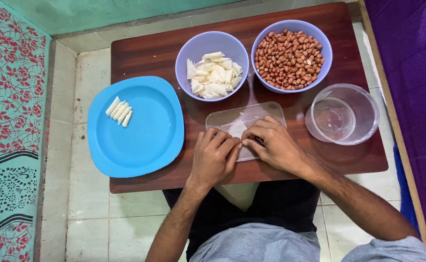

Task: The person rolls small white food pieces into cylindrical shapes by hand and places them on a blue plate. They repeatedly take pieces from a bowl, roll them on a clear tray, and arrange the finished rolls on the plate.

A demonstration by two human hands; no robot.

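Both hands worked over a clear rectangular plastic tray [222, 118] that lay on the dark brown wooden desk [150, 53], near its front edge. The left hand [214, 157] and the right hand [275, 144] met fingertip to fingertip above the tray, fingers curled and nearly closed, pinching a thin white square wrapper [237, 128] between them. The wrapper rested flat on the tray, with one corner showing beyond the fingers (whatever lay beneath the fingertips was hidden).

Behind the tray stood two lavender round plastic bowls, touching each other. The left lavender bowl [186, 48] held a pile of white wrapper pieces [214, 75]. The right lavender bowl [323, 46] was filled with red-brown skinned peanuts [289, 59]. To the right of the tray, just beside the right hand, stood a clear round plastic container [365, 116]; whether it held anything could not be determined.

On the left side of the desk sat a bright blue square plastic plate [145, 136] with rounded corners, overhanging the desk's left edge. It carried a row of small white rolled pieces [119, 111] lying side by side near its upper left corner.

The desk stood on a pale tiled floor [89, 194], with a red and teal patterned cloth [9, 121] along the left and a purple cloth [411, 48] along the right.
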